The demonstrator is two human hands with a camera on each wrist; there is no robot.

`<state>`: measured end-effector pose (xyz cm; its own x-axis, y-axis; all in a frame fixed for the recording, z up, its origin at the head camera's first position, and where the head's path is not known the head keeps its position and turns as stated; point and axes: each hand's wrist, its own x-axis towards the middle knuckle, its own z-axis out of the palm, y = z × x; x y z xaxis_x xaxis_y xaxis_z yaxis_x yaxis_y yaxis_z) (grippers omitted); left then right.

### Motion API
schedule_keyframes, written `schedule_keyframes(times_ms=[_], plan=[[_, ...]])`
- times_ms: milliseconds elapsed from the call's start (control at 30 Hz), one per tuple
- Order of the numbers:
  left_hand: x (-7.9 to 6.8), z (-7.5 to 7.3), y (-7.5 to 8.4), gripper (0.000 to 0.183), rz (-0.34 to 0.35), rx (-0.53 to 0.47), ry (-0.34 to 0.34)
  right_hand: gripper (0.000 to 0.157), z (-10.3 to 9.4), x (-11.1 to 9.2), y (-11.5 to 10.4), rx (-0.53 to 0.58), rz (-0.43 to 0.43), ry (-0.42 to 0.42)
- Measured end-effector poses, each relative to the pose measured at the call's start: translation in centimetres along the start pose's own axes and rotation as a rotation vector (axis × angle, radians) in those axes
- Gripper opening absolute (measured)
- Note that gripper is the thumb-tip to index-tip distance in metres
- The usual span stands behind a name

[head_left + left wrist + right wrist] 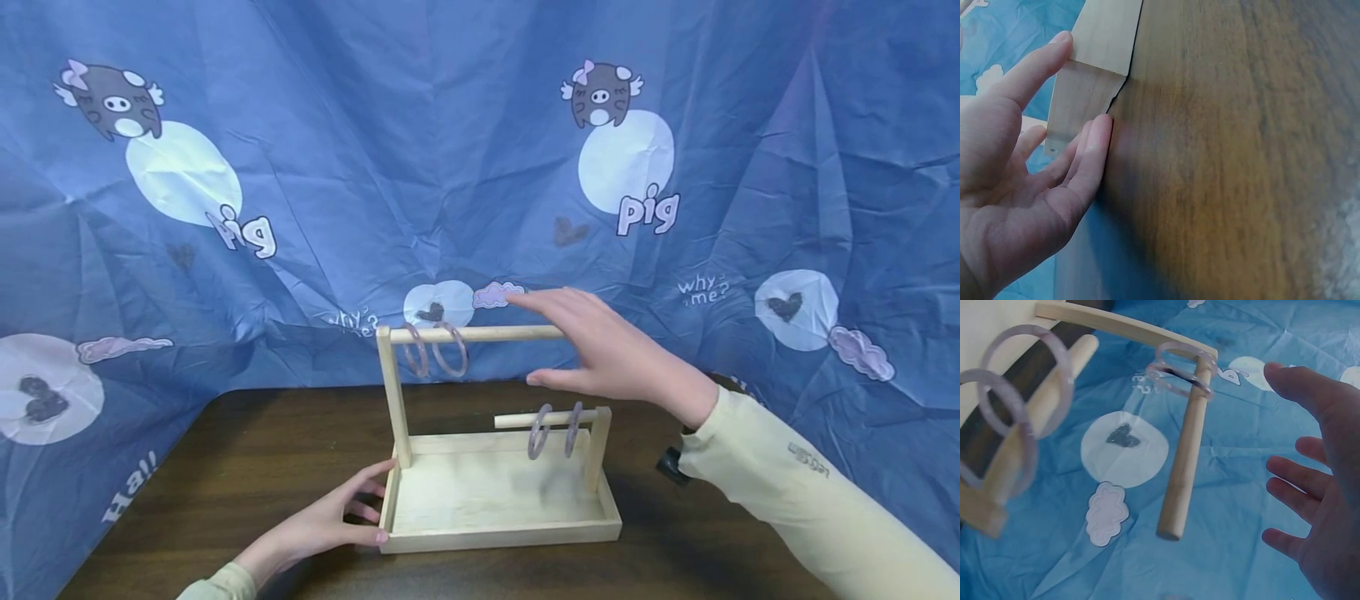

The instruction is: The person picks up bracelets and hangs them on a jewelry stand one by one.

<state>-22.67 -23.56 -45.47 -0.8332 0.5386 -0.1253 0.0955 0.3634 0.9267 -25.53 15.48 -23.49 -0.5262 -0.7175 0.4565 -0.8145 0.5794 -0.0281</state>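
Note:
A pale wooden display stand (pixel 502 537) has a shallow tray base, a tall post with a long upper rod (pixel 510 333), and a shorter post with a lower rod (pixel 513 421). Two translucent purple bangles (pixel 464 358) hang near the post end of the upper rod. On the lower rod hang two more bangles (pixel 533 439). My left hand (pixel 322 521) grips the tray's left end, thumb at the front corner and fingers along the side. Beside the upper rod's free end, my right hand (pixel 615 350) is raised with spread fingers, holding nothing.
The stand rests on a dark brown wooden table (pixel 247 467). Behind it hangs a blue printed cloth (pixel 480 183) with pigs, hearts and clouds. A black object (pixel 672 467) sits under the right cuff.

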Motion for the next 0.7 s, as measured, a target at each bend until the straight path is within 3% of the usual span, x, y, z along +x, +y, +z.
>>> schedule_keyframes(times_ms=[233, 433, 567, 700], plan=[[-0.1, 0.0, 0.0, 0.089, 0.030, 0.005, -0.009, 0.084, 0.1, -3.0, 0.0, -0.033, 0.047, 0.061], [-1.3, 0.0, 0.3, 0.083, 0.080, 0.043, -0.013, 0.084, 0.9, -5.6, -0.2, -0.059, 0.079, 0.129], [-2.4, 0.0, 1.6, 0.074, 0.135, 0.232, 0.075, 0.081, 1.7, -7.6, -0.3, -0.093, 0.112, 0.179], [-3.5, 0.1, 3.8, 0.064, 0.169, 0.546, 0.270, 0.081, 2.3, -9.7, -0.5, -0.143, 0.159, 0.190]])
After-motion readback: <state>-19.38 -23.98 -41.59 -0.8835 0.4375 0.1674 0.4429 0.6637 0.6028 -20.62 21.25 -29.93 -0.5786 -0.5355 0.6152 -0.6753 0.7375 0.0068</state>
